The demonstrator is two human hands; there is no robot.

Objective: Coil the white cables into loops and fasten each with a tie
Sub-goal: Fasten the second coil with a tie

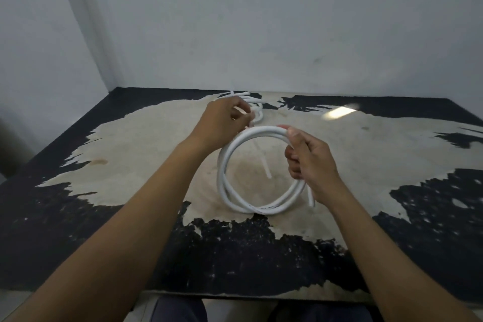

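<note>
The right hand (pixel 305 157) grips the right side of a coiled white cable loop (pixel 225 165) at the middle of the worn black-and-beige tabletop (pixel 130 151). The left hand (pixel 222 120), fingers curled, is beside a second white cable coil (pixel 257 104) farther off; I cannot tell whether it pinches anything.

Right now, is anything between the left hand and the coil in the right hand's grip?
Nothing visible. The left hand hangs just up-left of the coil, which the right hand grips on its right side. The second coil lies behind the left hand, not between.
</note>
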